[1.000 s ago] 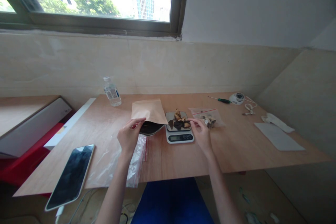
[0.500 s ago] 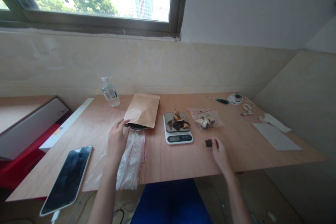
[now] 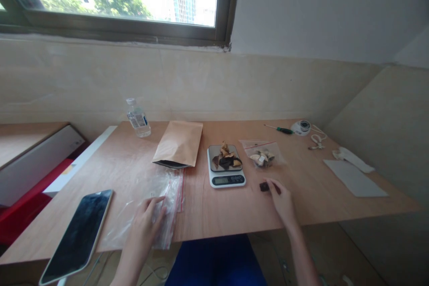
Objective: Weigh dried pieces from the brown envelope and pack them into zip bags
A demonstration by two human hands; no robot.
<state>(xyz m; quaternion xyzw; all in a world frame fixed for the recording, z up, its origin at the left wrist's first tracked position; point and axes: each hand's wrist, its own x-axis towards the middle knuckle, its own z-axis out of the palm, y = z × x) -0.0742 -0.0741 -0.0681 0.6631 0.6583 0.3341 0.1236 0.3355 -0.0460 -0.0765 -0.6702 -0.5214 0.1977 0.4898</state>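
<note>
My left hand [image 3: 145, 221] lies over clear zip bags [image 3: 170, 187] with red seal strips, fingers partly spread; whether it touches the plastic I cannot tell. Beyond it, a brown kraft paper pouch [image 3: 181, 143] lies flat, its dark mouth gaping towards me. My right hand [image 3: 282, 201] pinches a small dark brown dried piece [image 3: 264, 186] above the table. Left of that hand stands a white kitchen scale [image 3: 228, 181], with light and dark dried pieces [image 3: 227, 158] heaped on its plate. Behind the hand lies a zip bag of pale dried pieces [image 3: 263, 156].
A large phone [image 3: 78, 234] lies at the table's left front, and a water bottle [image 3: 138, 119] stands at the back left. To the right are a screwdriver [image 3: 283, 130], a white camera [image 3: 301, 127] with its cable, and white sheets [image 3: 355, 178].
My left hand has left the pouch's mouth and come down towards me over the zip bags. My right hand still holds the dark piece, nearly in place.
</note>
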